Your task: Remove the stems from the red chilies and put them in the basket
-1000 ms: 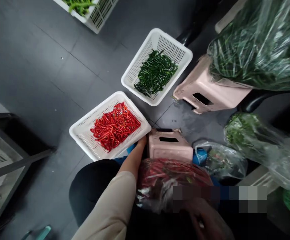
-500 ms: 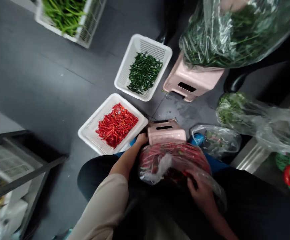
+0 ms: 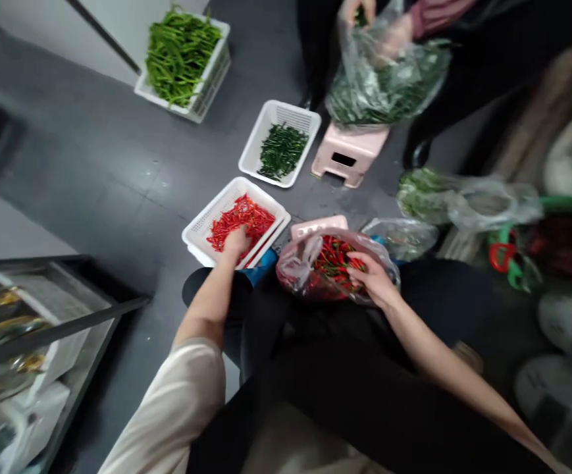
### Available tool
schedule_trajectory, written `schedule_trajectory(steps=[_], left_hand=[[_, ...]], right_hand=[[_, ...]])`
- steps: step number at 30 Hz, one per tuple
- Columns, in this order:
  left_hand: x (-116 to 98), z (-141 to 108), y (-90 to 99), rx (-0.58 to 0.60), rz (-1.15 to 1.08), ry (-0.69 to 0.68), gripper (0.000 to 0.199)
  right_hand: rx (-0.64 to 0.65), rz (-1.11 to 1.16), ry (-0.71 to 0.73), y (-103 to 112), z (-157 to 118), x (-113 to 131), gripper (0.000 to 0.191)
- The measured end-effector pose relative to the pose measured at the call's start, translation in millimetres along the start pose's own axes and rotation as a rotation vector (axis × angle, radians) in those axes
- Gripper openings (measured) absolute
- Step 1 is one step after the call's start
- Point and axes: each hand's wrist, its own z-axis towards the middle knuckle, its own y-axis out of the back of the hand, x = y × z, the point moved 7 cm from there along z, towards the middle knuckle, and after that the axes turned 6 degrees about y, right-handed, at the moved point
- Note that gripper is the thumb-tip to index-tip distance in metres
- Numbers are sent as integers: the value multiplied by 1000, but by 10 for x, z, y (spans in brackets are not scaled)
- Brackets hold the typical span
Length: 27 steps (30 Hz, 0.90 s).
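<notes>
Over a white plastic basket (image 3: 193,232) of red chilies (image 3: 253,214), my left hand (image 3: 237,242) reaches down, touching or just above the heap. Its fingers are blurred and partly hidden. My right hand (image 3: 373,278) is at the mouth of a clear plastic bag (image 3: 293,266) between my knees, thumb and fingers closed around red chilies at the top. More red chilies with green stems (image 3: 332,260) fill the bag. The bag rests against a low pink stool (image 3: 319,225).
Another white basket (image 3: 250,155) holds dark green chilies, and a crate (image 3: 211,82) holds long green peppers. Across from me, a person's hands (image 3: 397,39) work in a bag of greens (image 3: 389,92) on a pink stool (image 3: 352,148). A metal shelf (image 3: 93,316) stands left.
My left hand has moved from beside the pink stool onto the red chilies in the basket. The bag's mouth now shows more chilies. The view has shifted, and the other person's hands show more.
</notes>
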Motion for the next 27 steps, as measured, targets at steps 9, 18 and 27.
schedule_trajectory(steps=[9, 18, 27], left_hand=[[-1622, -1829, -666, 419, 34, -780, 33], [-1341, -2103, -1287, 450, 32, -322, 15], [-1302, -2170, -1498, 715, -816, 182, 20]], right_hand=[[68, 369, 78, -15, -68, 42, 48], [-67, 449, 104, 44, -163, 108, 24], [86, -76, 420, -155, -228, 264, 30]])
